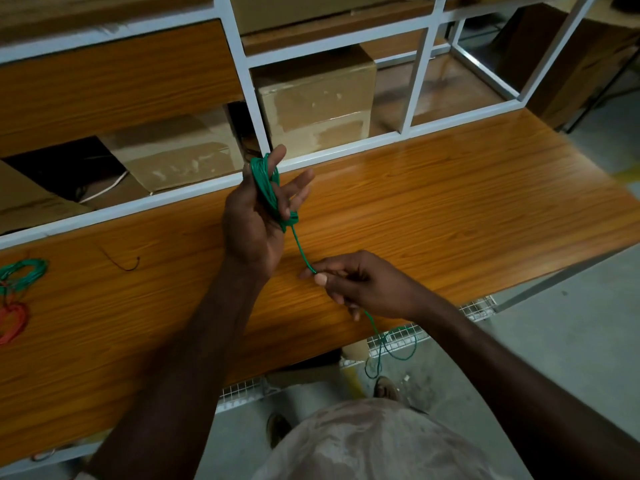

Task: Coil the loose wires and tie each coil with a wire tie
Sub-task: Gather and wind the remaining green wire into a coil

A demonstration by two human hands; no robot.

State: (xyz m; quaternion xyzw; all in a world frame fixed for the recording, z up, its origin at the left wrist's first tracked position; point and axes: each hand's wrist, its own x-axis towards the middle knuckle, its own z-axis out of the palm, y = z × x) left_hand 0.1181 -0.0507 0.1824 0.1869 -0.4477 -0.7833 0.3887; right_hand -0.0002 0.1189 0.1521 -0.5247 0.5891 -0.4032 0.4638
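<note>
White-framed shelving stacked with cardboard boxes [313, 98] rises behind a glossy wood-grain counter [450, 188], and the person stands at its near edge with both arms reaching over it.

The left hand [256, 216] is raised above the middle of the counter, palm toward the camera, with a green wire coil [268, 188] looped from the thumb side down across the palm; its grip is a loose hold on the coil, with the index finger up and the other fingers half spread. From the bottom of the coil a single strand runs down to the right hand [360, 285], whose thumb and forefinger pinch it. The loose tail [384, 344] leaves the back of that hand and hangs past the near edge toward the floor, curling on itself there.

The step in hand looks like winding, with a fair length left to take up. To do it well, the right hand should probably let the strand slide through a light pinch, keeping mild tension so each turn lies beside the last and does not cross it. The left fingers ought to stay spread enough to hold the loop size even. The dangling tail could kink or snag where it curls, so feed it up steadily.

Near the left edge lie a finished green coil [24, 273] and a red coil [12, 322], with a thin dark wire tie [121, 263] just beside them on the counter.
</note>
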